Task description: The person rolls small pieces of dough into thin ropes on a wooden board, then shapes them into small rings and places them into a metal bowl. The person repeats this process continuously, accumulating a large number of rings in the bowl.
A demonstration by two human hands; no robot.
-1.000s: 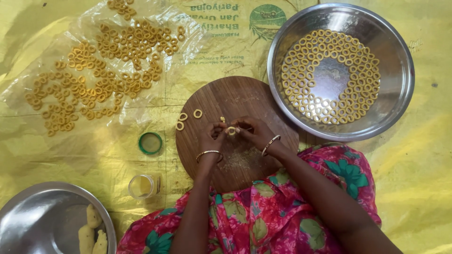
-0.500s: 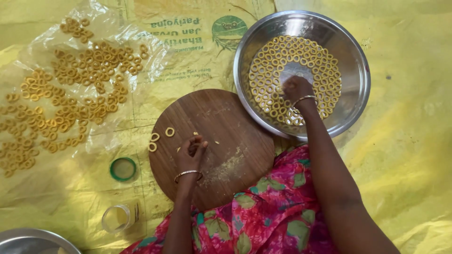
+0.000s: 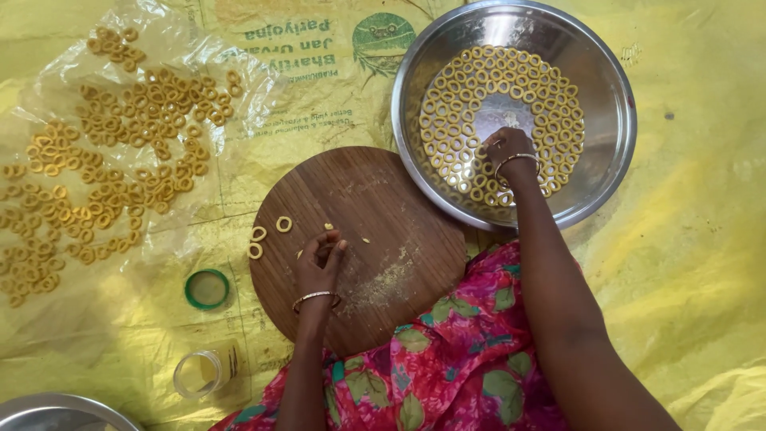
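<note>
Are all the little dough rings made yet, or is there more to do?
Lots are done: rings cover the clear plastic sheet and ring the steel bowl. Right now the right hand is in the bowl among the rings, while the left hand rests on the round wooden board. Three loose rings lie on the board, not yet in the bowl.

A yellow printed sack [image 3: 702,239] lies flat as the ground sheet under everything. Near the top edge, just left of the steel bowl [image 3: 614,160], it bears a round green emblem [image 3: 383,41] with dark green lettering [image 3: 299,48] beside it, all upside down to the camera. Over the sack's left part lies a clear, crinkled plastic bag [image 3: 199,48], opened flat, with no print that can be made out.
</note>
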